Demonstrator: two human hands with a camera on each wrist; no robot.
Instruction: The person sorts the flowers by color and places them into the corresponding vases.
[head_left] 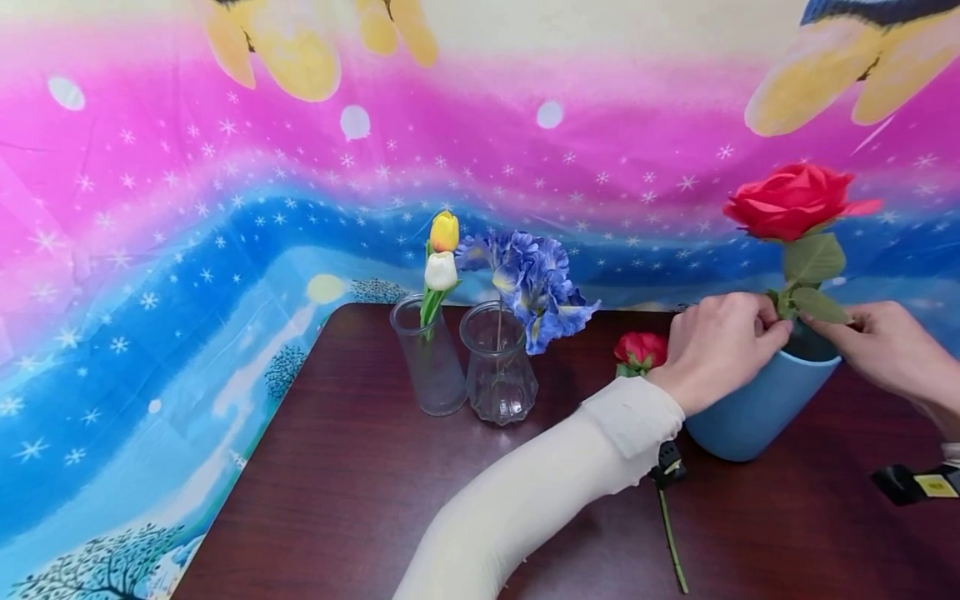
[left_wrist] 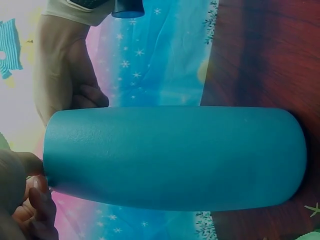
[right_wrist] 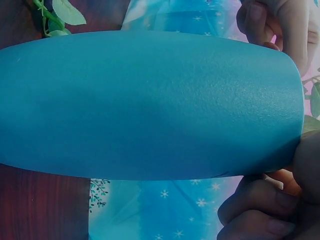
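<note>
A blue vase stands on the table, tilted in the head view, with a large red rose in its mouth. My left hand grips the vase at the left of its rim, thumb close to the rose's leaves. At the opposite side, my right hand pinches the rim. Both wrist views show curled fingers at the vase's mouth: the left hand at lower left in one, the right hand at lower right in the other. The rose's lower stem is hidden inside the vase.
Left of the vase, a second red rose lies on the table, partly under my left forearm. Farther left stand a clear glass with yellow and white tulips and a glass vase with blue flowers. A printed cloth hangs behind.
</note>
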